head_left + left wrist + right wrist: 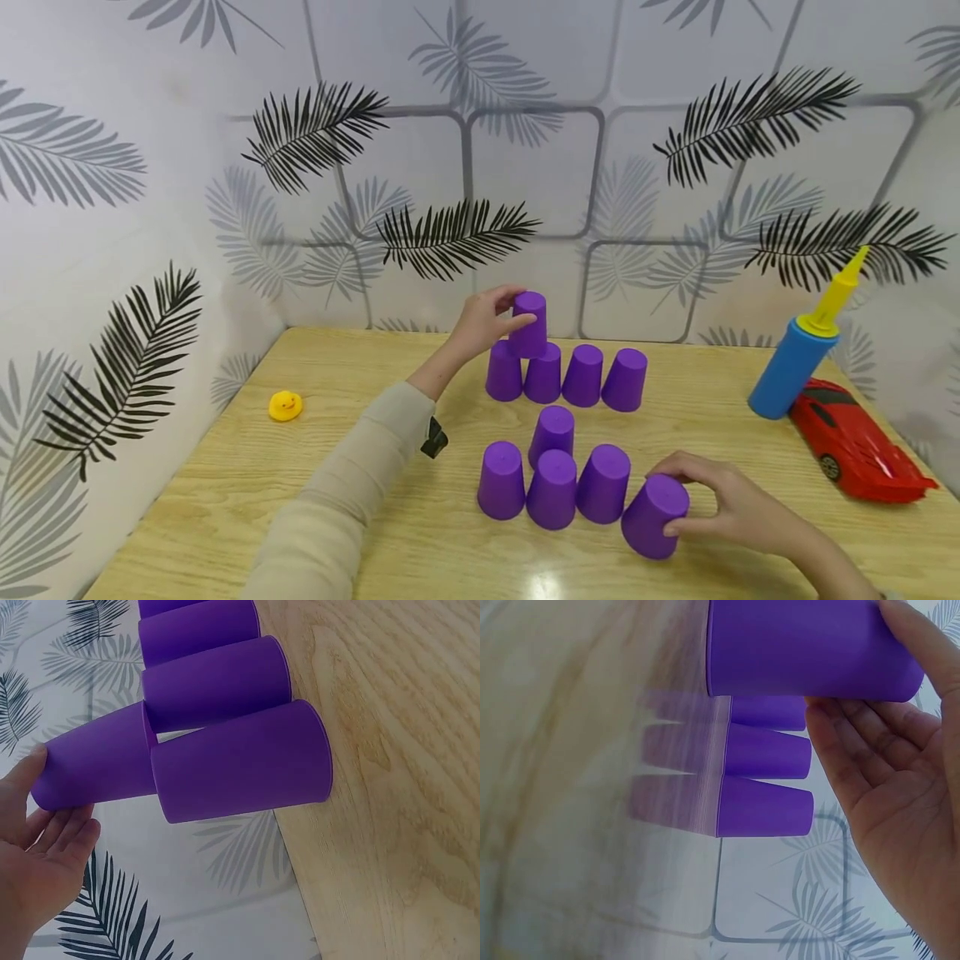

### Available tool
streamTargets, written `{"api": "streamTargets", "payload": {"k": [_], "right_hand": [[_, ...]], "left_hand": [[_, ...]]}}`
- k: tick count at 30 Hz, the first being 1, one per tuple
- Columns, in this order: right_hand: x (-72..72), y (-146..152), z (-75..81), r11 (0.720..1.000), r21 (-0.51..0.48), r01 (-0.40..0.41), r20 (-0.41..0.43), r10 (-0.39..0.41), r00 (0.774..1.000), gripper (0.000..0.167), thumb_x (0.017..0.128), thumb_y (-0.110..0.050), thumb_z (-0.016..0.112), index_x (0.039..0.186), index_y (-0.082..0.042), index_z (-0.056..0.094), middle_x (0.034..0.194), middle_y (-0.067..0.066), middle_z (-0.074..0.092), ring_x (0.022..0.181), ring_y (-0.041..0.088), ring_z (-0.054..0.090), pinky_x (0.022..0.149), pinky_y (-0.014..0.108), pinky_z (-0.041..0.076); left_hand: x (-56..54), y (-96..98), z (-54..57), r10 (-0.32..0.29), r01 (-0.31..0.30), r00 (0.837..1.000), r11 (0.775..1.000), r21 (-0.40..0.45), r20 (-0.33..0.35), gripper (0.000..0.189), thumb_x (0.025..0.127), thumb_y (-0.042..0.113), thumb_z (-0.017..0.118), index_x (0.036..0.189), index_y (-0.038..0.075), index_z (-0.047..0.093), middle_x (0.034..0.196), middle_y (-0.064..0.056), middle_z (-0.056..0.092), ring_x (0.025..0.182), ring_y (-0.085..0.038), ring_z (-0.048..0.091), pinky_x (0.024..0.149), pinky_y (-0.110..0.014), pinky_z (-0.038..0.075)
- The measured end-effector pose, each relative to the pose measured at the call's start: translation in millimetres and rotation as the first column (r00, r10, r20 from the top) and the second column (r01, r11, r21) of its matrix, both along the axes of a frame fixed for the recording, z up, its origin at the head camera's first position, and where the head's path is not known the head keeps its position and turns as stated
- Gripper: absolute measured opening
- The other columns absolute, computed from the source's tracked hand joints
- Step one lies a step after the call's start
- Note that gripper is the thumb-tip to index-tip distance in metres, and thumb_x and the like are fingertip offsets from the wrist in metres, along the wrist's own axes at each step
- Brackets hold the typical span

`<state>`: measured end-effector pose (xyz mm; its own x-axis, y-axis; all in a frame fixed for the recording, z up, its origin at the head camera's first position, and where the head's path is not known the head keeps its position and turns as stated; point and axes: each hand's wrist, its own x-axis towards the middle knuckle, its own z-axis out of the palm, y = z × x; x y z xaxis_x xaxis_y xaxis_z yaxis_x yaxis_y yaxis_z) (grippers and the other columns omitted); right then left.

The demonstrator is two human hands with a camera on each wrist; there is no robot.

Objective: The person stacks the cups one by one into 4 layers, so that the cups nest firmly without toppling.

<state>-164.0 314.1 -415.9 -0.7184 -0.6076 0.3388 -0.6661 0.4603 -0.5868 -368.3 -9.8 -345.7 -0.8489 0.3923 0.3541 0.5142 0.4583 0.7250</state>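
My left hand [483,323] pinches an upside-down purple cup [531,329] between thumb and fingers. In the left wrist view, that cup's rim [148,727] meets the tops of the two leftmost cups of the back row, such as the end cup [244,761]. At the right end of the front row, my right hand [723,504] grips another upside-down purple cup [654,518], thumb on the near side and fingers behind. Its rim is at or very near the tabletop. Left of it stand three front cups [552,492], with a single cup [553,429] just behind the middle one.
The back row [583,375] holds several upside-down purple cups. Far left on the wooden table [247,483] sits a yellow rubber duck [286,406]. A blue and yellow pump [795,362] and a red toy car [858,442] are at the right. A patterned wall [525,183] borders the table's back.
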Motion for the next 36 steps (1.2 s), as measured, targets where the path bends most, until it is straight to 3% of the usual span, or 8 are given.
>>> {"api": "streamTargets", "payload": {"k": [9,14,17,21,23,30,36], "right_hand": [[-1.4,7.8,1.2,1.000,-0.010,0.010,-0.002,-0.010,1.000,0.046,0.077,-0.009,0.082,0.118,-0.007,0.062,0.109,-0.009,0.068,0.101,-0.003,0.063,0.085,0.013,0.055],[-6.6,23.6,-0.1,0.988,-0.062,0.139,-0.026,-0.141,0.990,0.047,0.074,-0.001,0.081,0.117,-0.006,0.063,0.109,-0.016,0.066,0.101,-0.008,0.061,0.087,0.005,0.050],[-9.5,31.4,0.4,0.962,-0.115,0.248,0.005,-0.249,0.969,0.045,0.077,0.003,0.078,0.119,-0.001,0.061,0.111,-0.024,0.063,0.101,-0.012,0.059,0.087,0.002,0.048],[-15.7,36.8,2.2,0.903,-0.214,0.374,0.031,-0.376,0.926,0.045,0.082,0.008,0.072,0.124,0.007,0.056,0.111,-0.028,0.060,0.100,-0.014,0.059,0.085,0.001,0.049],[-21.1,36.9,2.9,0.865,-0.273,0.421,0.044,-0.425,0.904,0.046,0.083,0.009,0.070,0.127,0.004,0.055,0.112,-0.029,0.060,0.100,-0.015,0.059,0.083,0.001,0.050],[-46.0,28.2,3.3,0.722,-0.431,0.540,0.100,-0.557,0.824,0.047,0.088,0.004,0.068,0.132,-0.009,0.056,0.110,-0.028,0.061,0.092,-0.013,0.062,0.076,0.002,0.053],[-72.5,11.8,9.3,0.582,-0.628,0.516,0.216,-0.506,0.835,0.042,0.087,0.003,0.069,0.126,-0.012,0.061,0.104,-0.018,0.067,0.088,-0.006,0.064,0.075,0.003,0.053]], "left_hand": [[3.2,-6.4,-3.0,0.028,-0.028,0.999,1.000,0.000,0.040,0.071,0.088,0.034,0.073,0.146,0.006,0.043,0.143,-0.012,0.055,0.134,-0.027,0.052,0.116,-0.038,0.044],[13.4,-26.2,-10.4,0.054,-0.058,0.997,0.994,0.089,0.047,0.069,0.088,0.032,0.074,0.146,0.009,0.044,0.143,-0.011,0.055,0.136,-0.024,0.051,0.116,-0.034,0.043],[24.2,-41.4,-15.7,0.040,-0.048,0.998,0.987,0.156,0.058,0.064,0.089,0.027,0.074,0.144,0.008,0.047,0.142,-0.012,0.057,0.134,-0.024,0.053,0.115,-0.032,0.043],[43.3,-58.9,-22.5,-0.050,0.027,0.993,0.976,0.217,0.104,0.058,0.091,0.022,0.070,0.142,0.006,0.048,0.140,-0.014,0.057,0.133,-0.026,0.053,0.115,-0.031,0.043],[55.0,-66.8,-25.2,-0.113,0.083,0.985,0.972,0.220,0.132,0.056,0.092,0.020,0.069,0.142,0.005,0.048,0.139,-0.015,0.057,0.133,-0.026,0.053,0.115,-0.032,0.044],[92.9,-83.3,-35.5,-0.282,0.268,0.949,0.957,0.109,0.141,0.050,0.090,0.017,0.071,0.137,0.006,0.054,0.134,-0.015,0.062,0.128,-0.026,0.058,0.111,-0.030,0.048],[115.9,-90.4,-47.6,-0.374,0.381,0.918,0.924,-0.031,0.133,0.055,0.087,0.021,0.075,0.136,0.003,0.054,0.133,-0.013,0.063,0.125,-0.024,0.060,0.110,-0.028,0.048]]}}
